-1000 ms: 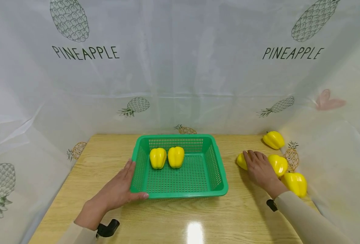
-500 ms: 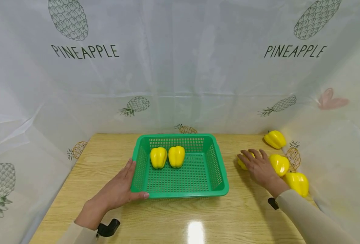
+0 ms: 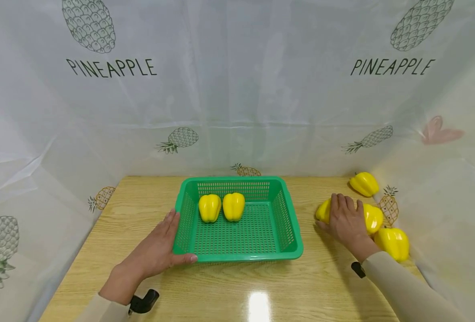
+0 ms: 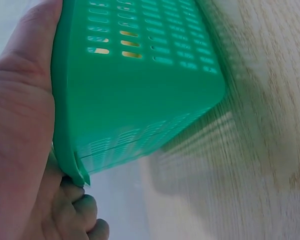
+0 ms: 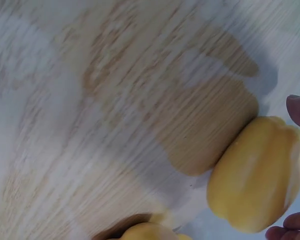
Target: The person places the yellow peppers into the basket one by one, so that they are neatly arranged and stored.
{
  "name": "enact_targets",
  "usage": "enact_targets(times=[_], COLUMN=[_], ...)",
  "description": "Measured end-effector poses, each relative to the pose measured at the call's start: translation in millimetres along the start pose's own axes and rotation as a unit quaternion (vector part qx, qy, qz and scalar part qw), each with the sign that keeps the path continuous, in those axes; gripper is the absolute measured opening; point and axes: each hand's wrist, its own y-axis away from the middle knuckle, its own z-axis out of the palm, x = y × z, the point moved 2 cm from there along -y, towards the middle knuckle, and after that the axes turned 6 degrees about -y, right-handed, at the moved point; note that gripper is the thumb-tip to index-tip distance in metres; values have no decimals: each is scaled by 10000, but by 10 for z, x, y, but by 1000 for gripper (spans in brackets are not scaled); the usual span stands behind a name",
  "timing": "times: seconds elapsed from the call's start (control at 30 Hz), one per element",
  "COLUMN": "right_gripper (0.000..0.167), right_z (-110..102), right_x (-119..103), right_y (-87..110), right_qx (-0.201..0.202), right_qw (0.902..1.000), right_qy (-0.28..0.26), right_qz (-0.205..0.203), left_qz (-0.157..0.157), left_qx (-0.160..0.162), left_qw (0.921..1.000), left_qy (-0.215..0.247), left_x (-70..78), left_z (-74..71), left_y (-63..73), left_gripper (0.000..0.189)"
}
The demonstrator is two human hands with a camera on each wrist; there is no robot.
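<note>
Within the green plastic basket (image 3: 241, 257), two yellow bell peppers (image 3: 233, 206) stand side by side toward the back left. My left hand (image 3: 153, 250) holds the basket's front left corner, thumb at the front rim. In the left wrist view, curled fingers (image 4: 85, 212) show below the rim (image 4: 60, 100). To the right of the basket, my right hand (image 3: 347, 223) grips another yellow bell pepper (image 3: 323, 211) on the table, partly hidden under the hand. The right wrist view shows that pepper (image 5: 257, 175) between thumb and fingers (image 5: 290, 227).
Three more yellow bell peppers lie at the right: one behind my right hand (image 3: 372, 218), one nearer the front (image 3: 393, 243), and one at the back edge (image 3: 364, 184). A pineapple-print sheet (image 3: 237, 89) walls the wooden table (image 3: 205, 290) at the back and sides.
My right hand's fingers, spread above the pepper half a second ago, have come down around it, and the pepper has shifted slightly right. The left hand and basket stay put.
</note>
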Motion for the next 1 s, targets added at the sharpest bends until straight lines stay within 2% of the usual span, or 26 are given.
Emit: enact_targets(times=[0.47,0.7,0.9,1.0], right_gripper=[104,104,74,72], right_z=[97,90,53,39], right_x=[84,95,82,75], right_y=[1,-24,-68,-89], right_qx=[-181,-638,-909,-941], right_qw=[9995,9976,9947,9945], right_qy=[41,-109,-485,-454], right_qz=[246,262,10,-80], left_qz=[94,99,80,75], left_qx=[109,88,76,82], left_qw=[9998,9998,9999,9999], left_qy=[-170,-150,-110,-99], left_x=[24,15,0,-7], left_z=[-8,2,17,22], left_y=[5,-3,-16,-15], left_gripper=[135,135,135,135])
